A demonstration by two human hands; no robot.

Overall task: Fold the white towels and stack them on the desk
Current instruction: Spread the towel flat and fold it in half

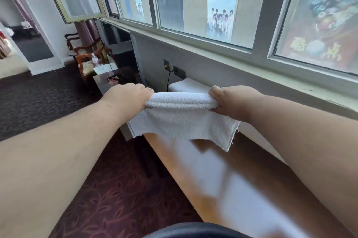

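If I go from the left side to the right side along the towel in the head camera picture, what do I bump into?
Left hand → white towel, held up between both hands above the desk → right hand.

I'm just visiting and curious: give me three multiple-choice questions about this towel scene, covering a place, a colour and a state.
1. Where does the folded white towel stack lie?
A. on the wooden desk near the wall
B. on the carpet
C. on a chair

2. What colour is the terry towel being held?
A. blue
B. white
C. red

3. How is that towel held?
A. by one hand
B. lying flat, untouched
C. by both hands, off the desk

Answers:
A, it sits at the desk's far end.
B, plain white cloth.
C, the left hand and right hand grip its folded top edge.
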